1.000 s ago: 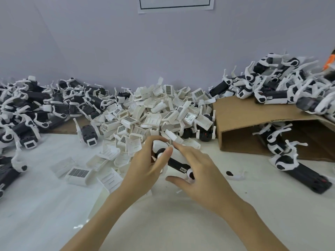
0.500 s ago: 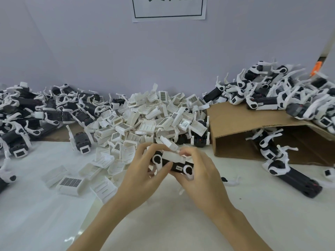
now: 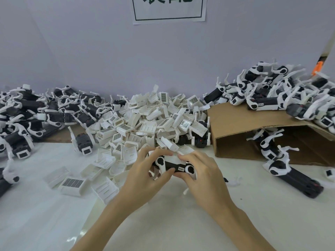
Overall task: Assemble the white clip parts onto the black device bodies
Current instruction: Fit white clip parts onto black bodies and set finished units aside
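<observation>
A black device body (image 3: 173,166) with white arms lies level between both hands, just above the table's middle. My left hand (image 3: 145,175) grips its left end, thumb underneath. My right hand (image 3: 201,173) grips its right end, and the fingertips press a white clip part (image 3: 175,158) down on the body's top. A big heap of loose white clip parts (image 3: 145,122) rises right behind the hands. Part of the body is hidden by the fingers.
A heap of black bodies (image 3: 30,113) fills the far left. A brown cardboard box (image 3: 235,127) on its side stands at the right with more devices (image 3: 282,95) piled on it and several spilling out (image 3: 293,175). Loose clips (image 3: 72,183) lie left of the hands.
The device body has turned from slanted to level between my hands. The white clip now lies flat on top of it. The camera has tilted up and the hands moved slightly farther away.
</observation>
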`<state>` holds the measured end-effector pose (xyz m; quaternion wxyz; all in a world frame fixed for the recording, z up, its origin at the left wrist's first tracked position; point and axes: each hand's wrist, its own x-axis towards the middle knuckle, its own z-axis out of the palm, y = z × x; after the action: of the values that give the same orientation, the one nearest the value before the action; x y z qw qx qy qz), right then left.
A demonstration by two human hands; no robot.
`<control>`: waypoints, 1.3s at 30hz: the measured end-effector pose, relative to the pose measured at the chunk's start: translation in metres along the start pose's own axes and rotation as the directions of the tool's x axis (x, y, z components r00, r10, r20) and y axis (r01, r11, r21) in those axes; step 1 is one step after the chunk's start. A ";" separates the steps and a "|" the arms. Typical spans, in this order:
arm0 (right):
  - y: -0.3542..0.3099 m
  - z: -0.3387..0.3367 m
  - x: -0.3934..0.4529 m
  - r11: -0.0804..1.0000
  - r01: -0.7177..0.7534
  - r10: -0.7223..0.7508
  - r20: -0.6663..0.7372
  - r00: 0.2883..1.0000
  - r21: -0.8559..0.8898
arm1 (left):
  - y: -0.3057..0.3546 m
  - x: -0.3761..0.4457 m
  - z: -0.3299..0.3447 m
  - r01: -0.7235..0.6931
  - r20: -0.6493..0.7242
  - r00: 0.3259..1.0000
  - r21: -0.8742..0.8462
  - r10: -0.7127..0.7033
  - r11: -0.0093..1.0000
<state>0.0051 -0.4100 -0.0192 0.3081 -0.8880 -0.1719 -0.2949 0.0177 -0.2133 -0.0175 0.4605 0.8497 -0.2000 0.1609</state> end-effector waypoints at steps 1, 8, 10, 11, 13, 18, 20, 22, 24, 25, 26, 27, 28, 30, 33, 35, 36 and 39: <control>0.000 0.000 0.000 1.000 0.013 -0.013 -0.007 1.000 -0.009 | 0.000 0.000 0.000 -0.002 -0.001 1.000 -0.003 0.002 1.000; 0.000 0.000 0.002 0.995 0.061 -0.066 -0.064 0.996 -0.079 | 0.002 -0.001 -0.001 -0.007 -0.009 1.000 -0.003 0.006 1.000; 0.001 0.001 0.001 0.995 0.072 -0.076 -0.056 0.996 -0.066 | 0.003 -0.001 -0.001 -0.022 -0.013 1.000 -0.002 0.022 1.000; 0.003 0.001 0.001 0.999 0.048 -0.048 -0.027 0.998 0.001 | 0.004 -0.001 -0.002 -0.038 -0.015 0.999 0.005 0.038 0.999; 0.009 -0.004 0.004 0.934 -0.132 0.091 0.135 0.987 0.331 | 0.005 0.000 -0.007 -0.110 0.005 0.994 0.017 0.110 0.994; 0.025 -0.030 0.014 0.518 -0.517 0.047 0.581 0.813 0.682 | 0.006 0.000 -0.020 -0.436 0.165 0.896 0.134 0.413 0.890; 0.028 -0.034 0.012 0.626 -0.500 -0.003 0.643 0.766 0.598 | 0.005 -0.002 -0.017 -0.541 0.227 0.840 0.291 0.492 0.789; 0.032 -0.037 0.012 0.706 -0.496 0.060 0.656 0.753 0.505 | 0.001 -0.002 -0.013 -0.593 0.259 0.804 0.394 0.535 0.702; 0.033 -0.038 0.012 0.727 -0.508 0.105 0.657 0.747 0.461 | -0.002 -0.001 -0.013 -0.542 0.246 0.841 0.398 0.483 0.740; 0.031 -0.038 0.013 0.723 -0.512 0.121 0.644 0.756 0.464 | -0.004 0.000 -0.014 -0.493 0.242 0.869 0.362 0.431 0.791; 0.028 -0.036 0.012 0.725 -0.497 0.133 0.611 0.780 0.477 | -0.006 0.000 -0.015 -0.432 0.236 0.898 0.301 0.372 0.850; 0.023 -0.034 0.012 0.755 -0.453 0.145 0.553 0.820 0.474 | -0.006 0.000 -0.016 -0.365 0.216 0.923 0.232 0.318 0.902; 0.018 -0.030 0.010 0.816 -0.383 0.159 0.469 0.869 0.433 | -0.005 0.000 -0.016 -0.305 0.176 0.945 0.172 0.275 0.937; 0.008 -0.023 0.007 0.930 -0.211 0.122 0.292 0.949 0.299 | -0.004 0.003 -0.015 -0.196 0.078 0.979 0.106 0.188 0.975; 0.001 -0.015 0.004 0.979 -0.016 -0.012 0.133 0.991 0.203 | -0.003 0.006 -0.016 -0.099 0.023 0.995 0.057 0.098 0.993; 0.000 -0.014 0.005 0.983 0.025 -0.045 0.106 0.993 0.181 | -0.001 0.005 -0.018 -0.089 0.057 0.995 0.024 0.087 0.996; 0.000 -0.013 0.005 0.985 0.054 -0.071 0.097 0.993 0.164 | 0.001 0.004 -0.019 -0.105 0.074 0.992 0.023 0.103 0.994; 0.002 -0.011 0.005 0.981 0.129 -0.136 0.041 0.990 0.145 | 0.007 0.002 -0.016 -0.190 0.064 0.980 0.027 0.188 0.981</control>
<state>0.0055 -0.4184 -0.0101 0.3456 -0.8576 -0.2589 -0.2793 0.0152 -0.2035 -0.0035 0.4227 0.8390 -0.2909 0.1810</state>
